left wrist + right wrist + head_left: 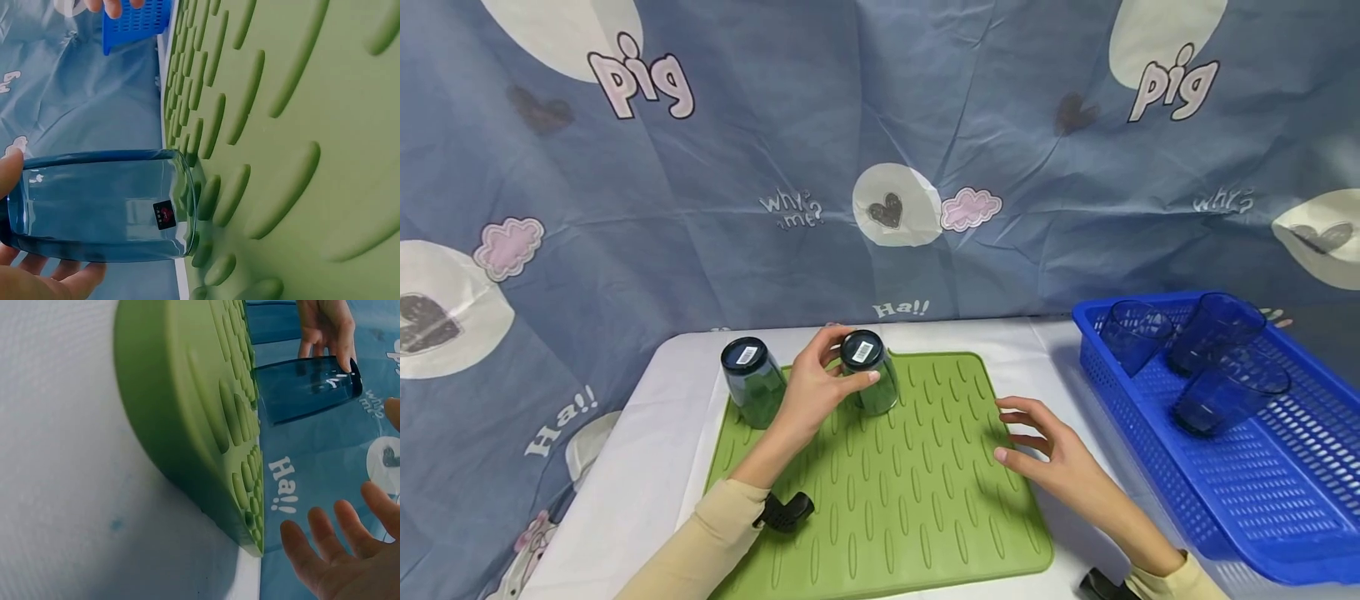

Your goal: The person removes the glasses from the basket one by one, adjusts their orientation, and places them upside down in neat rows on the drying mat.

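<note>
Two upturned glasses (758, 390) far left on one green mat (917, 508), left hand (818, 377) gripping the right-side glass (882, 393); right hand (1051, 450) kinda spread by the mat's edge. Three tumblers (1228, 402) in one blue basket (1142, 458), right.

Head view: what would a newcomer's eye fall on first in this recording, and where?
Probably the bright green ridged mat in the middle of the white table, with the left hand gripping an upturned glass near its far edge and a second upturned glass to the left. Next, the blue basket at the right, holding three glasses. Behind, the blue backdrop with its large "pig" lettering stands out.
</note>
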`<state>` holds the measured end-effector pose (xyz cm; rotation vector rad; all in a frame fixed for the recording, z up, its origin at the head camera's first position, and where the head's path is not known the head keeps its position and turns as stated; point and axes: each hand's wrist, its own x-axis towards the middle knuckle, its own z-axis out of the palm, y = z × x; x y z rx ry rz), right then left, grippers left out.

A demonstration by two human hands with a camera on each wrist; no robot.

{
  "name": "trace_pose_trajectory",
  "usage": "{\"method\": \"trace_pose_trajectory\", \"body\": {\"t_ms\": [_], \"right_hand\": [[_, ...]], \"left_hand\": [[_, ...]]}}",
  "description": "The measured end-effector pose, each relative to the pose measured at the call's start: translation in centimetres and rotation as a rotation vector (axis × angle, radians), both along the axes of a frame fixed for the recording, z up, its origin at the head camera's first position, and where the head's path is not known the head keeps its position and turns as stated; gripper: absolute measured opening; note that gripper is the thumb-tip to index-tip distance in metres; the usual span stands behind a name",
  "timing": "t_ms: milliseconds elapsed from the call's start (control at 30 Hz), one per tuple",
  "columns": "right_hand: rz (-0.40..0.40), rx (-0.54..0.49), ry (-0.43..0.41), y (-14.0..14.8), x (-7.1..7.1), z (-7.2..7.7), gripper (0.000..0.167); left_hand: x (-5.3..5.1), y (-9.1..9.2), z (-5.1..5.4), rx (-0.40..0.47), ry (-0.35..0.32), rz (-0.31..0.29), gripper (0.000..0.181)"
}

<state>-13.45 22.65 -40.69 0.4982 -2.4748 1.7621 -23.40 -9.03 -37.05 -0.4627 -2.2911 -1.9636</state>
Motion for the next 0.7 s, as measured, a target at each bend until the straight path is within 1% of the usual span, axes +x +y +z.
{"method": "trace_pose_trajectory", "body": {"t_ms": [100, 200, 433, 500, 533, 700], "right_hand": [[0.005, -0.005, -0.002, 0.1, 0.0, 0.0, 0.054], [0.007, -0.003, 0.013, 0.1, -0.1, -0.1, 0.053], [-0.001, 0.001, 0.032, 0.2, -0.3, -0.2, 0.053], [-0.003, 0.003, 0.031, 0.2, -0.3, -0.3, 0.053], [-0.003, 0.003, 0.029, 0.2, -0.3, -0.3, 0.053], [-0.012, 0.013, 0.012, 0.2, -0.2, -0.3, 0.053]], "left_hand": [[-0.2, 0.0, -0.2, -0.006, -0.016, 0.002, 0.063], [-0.5, 0.0, -0.2, -0.005, -0.033, -0.011, 0.064], [1.0, 0.4, 2.8, -0.043, -0.095, -0.05, 0.064], [0.7, 0.4, 2.7, -0.046, -0.098, -0.056, 0.065], [0.5, 0.4, 2.4, -0.047, -0.1, -0.059, 0.066], [-0.9, 0.3, 0.4, -0.055, -0.099, -0.063, 0.069]]}}
